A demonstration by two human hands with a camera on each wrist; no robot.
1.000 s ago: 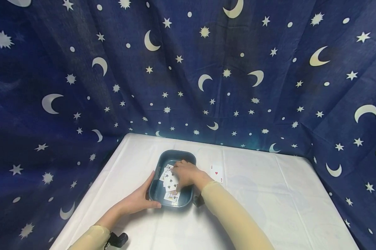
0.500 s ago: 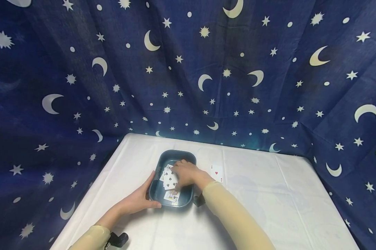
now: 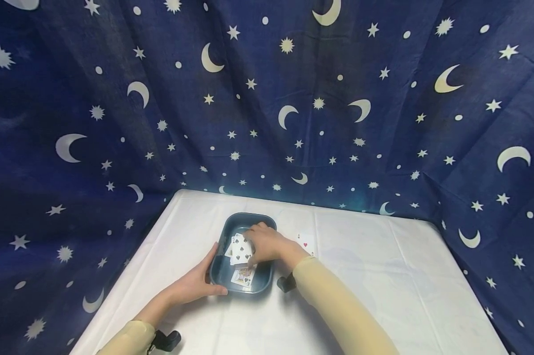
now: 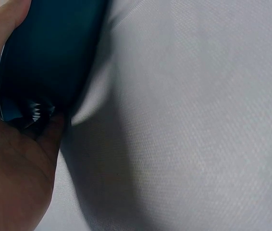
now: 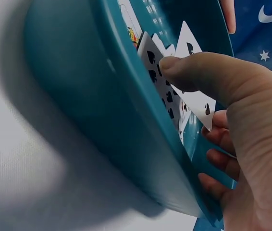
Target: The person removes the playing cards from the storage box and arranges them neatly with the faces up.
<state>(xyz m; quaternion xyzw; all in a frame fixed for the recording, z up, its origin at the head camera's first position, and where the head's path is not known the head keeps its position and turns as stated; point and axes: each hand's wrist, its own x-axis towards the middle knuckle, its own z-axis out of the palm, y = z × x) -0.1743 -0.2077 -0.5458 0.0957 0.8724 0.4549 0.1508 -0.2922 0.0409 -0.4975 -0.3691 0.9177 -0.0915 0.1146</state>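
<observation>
Inside the dark teal plastic bin (image 3: pixel 222 276) lie several playing cards, with a spade card (image 3: pixel 241 249) on top and a king of spades (image 3: pixel 243 276) nearer the front wall. My right hand (image 3: pixel 267 244) reaches over the bin's right side and grips spade cards. In the right wrist view its thumb (image 5: pixel 189 67) presses on the face of a spade card (image 5: pixel 162 89), and fingertips touch the corner of another tilted card (image 5: pixel 196 96). My left hand (image 3: pixel 193 283) rests spread round the bin's near left corner, its straight thumb and fingers against the outer walls.
An ace of hearts (image 3: pixel 305 244) lies face up on the white-covered table (image 3: pixel 382 286), to the right of the bin and close to my right wrist. A blue curtain (image 3: pixel 267 98) with moons and stars rises behind the table and at both sides.
Under my right hand the upper spade cards have shifted slightly away from the king and lifted a little. The left hand and the bin keep their places; the whole view has drifted slightly.
</observation>
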